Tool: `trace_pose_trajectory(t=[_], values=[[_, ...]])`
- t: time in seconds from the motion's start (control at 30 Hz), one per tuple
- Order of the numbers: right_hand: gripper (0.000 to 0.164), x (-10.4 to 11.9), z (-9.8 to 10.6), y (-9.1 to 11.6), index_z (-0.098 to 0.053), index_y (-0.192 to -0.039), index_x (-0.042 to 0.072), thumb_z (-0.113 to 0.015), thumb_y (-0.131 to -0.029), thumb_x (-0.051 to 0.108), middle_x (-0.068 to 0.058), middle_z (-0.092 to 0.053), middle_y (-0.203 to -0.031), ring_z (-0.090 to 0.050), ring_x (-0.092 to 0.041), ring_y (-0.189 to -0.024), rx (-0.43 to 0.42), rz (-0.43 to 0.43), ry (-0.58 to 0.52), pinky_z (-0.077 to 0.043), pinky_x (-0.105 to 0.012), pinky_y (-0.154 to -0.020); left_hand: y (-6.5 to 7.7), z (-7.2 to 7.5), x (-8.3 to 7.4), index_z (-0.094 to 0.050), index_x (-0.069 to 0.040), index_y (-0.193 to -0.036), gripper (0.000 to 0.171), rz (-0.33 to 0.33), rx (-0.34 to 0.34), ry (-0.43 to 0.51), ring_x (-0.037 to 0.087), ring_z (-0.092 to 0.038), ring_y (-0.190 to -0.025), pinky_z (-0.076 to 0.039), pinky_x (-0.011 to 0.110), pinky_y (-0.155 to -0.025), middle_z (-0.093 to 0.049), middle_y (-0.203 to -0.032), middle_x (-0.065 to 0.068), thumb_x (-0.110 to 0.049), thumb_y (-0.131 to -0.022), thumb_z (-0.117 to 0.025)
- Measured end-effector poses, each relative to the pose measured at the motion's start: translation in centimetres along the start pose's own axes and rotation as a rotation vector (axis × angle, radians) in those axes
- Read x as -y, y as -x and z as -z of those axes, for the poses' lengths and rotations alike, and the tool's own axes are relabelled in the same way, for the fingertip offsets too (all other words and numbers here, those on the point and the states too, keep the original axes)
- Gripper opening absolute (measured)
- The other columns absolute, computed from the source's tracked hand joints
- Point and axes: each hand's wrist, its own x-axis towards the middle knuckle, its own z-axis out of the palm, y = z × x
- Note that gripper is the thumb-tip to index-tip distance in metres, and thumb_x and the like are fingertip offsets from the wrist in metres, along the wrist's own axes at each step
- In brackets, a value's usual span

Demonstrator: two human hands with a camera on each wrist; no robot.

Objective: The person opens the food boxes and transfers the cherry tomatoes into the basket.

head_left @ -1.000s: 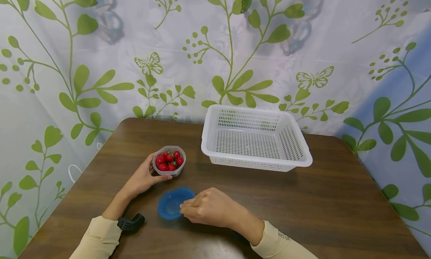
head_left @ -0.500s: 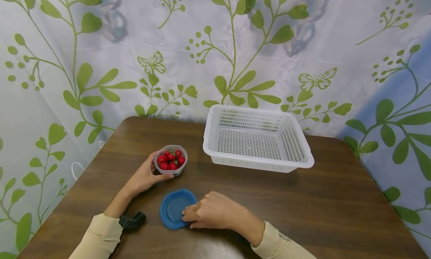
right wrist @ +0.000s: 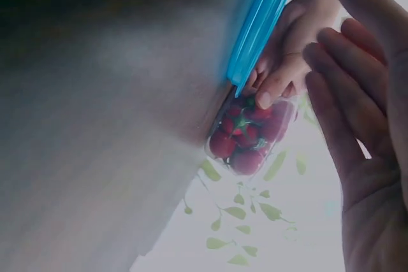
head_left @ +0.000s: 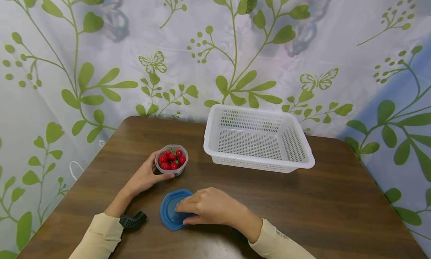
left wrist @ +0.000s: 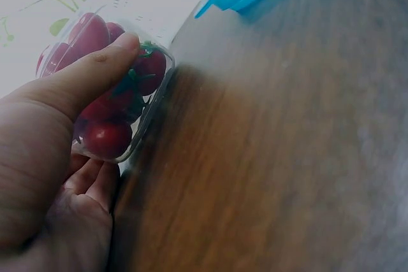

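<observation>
Gripping tomato tub point(head_left: 179, 171), likely for steadiness: left hand point(head_left: 145, 176) | blue lid point(head_left: 170, 210), flat beneath right hand point(head_left: 211, 207) | right fingers loosely extended

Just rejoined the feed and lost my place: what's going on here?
A person is working at a brown wood-grain table. Their left hand grips a small, clear plastic tub of red cherry tomatoes, its top uncovered. Their right hand is loosely open over a rounded blue plastic lid, not gripping it; the lid lies on the table, nearer the person than the tub. A white rectangular perforated plastic basket stands farther back, to the right.
</observation>
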Motion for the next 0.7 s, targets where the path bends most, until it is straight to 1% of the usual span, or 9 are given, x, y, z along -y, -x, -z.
trace_pose_trajectory(t=[0.07, 0.17, 0.3, 0.47, 0.53, 0.7], values=[[0.032, -0.3, 0.1, -0.4, -0.075, -0.121, 0.016, -0.076, -0.096, 0.035, 0.009, -0.076, -0.118, -0.071, -0.003, -0.109, -0.071, -0.008, -0.017, -0.051, -0.014, -0.099, 0.0, 0.0, 0.0, -0.026, -0.007, -0.159, 0.099, -0.003, -0.003, -0.002, 0.038, -0.034, -0.151, -0.028, 0.057, -0.123, -0.036, -0.160, 0.018, -0.029, -0.085, -0.087], [0.030, -0.8, 0.2, -0.7, -0.077, -0.117, 0.013, -0.081, -0.091, 0.029, 0.006, -0.077, -0.113, -0.072, -0.006, -0.107, -0.162, -0.038, -0.051, -0.052, -0.014, -0.098, -0.1, 0.1, -0.1, -0.025, -0.007, -0.159, 0.098, -0.010, -0.005, -0.002, 0.039, -0.034, -0.151, -0.027, 0.059, -0.123, -0.036, -0.160, 0.018, -0.028, -0.085, -0.087], [0.034, -1.7, 0.3, -1.0, -0.076, -0.117, 0.011, -0.085, -0.088, 0.026, 0.002, -0.077, -0.114, -0.072, -0.008, -0.108, -0.231, -0.105, -0.051, -0.054, -0.016, -0.097, 0.0, 0.1, -0.1, -0.026, -0.007, -0.158, 0.097, -0.019, -0.001, 0.006, 0.039, -0.035, -0.150, -0.027, 0.058, -0.123, -0.037, -0.160, 0.018, -0.027, -0.086, -0.087], [0.036, -2.6, 0.5, -1.4, -0.075, -0.117, 0.013, -0.087, -0.085, 0.025, 0.001, -0.076, -0.113, -0.072, -0.009, -0.106, -0.283, -0.206, -0.037, -0.057, -0.018, -0.092, 0.0, 0.0, -0.1, -0.027, -0.008, -0.158, 0.096, -0.029, 0.005, 0.019, 0.037, -0.037, -0.150, -0.028, 0.056, -0.123, -0.038, -0.159, 0.017, -0.025, -0.086, -0.087], [0.035, -2.9, 0.7, -1.7, -0.074, -0.118, 0.013, -0.086, -0.087, 0.025, 0.001, -0.076, -0.114, -0.072, -0.010, -0.105, -0.287, -0.238, -0.037, -0.057, -0.019, -0.091, 0.0, 0.0, -0.1, -0.027, -0.008, -0.158, 0.095, -0.032, 0.008, 0.025, 0.037, -0.037, -0.150, -0.029, 0.055, -0.123, -0.038, -0.159, 0.016, -0.025, -0.086, -0.087], [0.035, -3.5, 0.9, -2.9, -0.073, -0.120, 0.011, -0.083, -0.090, 0.026, 0.000, -0.075, -0.115, -0.073, -0.011, -0.105, -0.282, -0.287, -0.046, -0.058, -0.020, -0.090, 0.0, 0.0, -0.1, -0.027, -0.008, -0.158, 0.095, -0.036, 0.009, 0.028, 0.037, -0.038, -0.149, -0.030, 0.054, -0.122, -0.038, -0.159, 0.017, -0.023, -0.086, -0.087]])
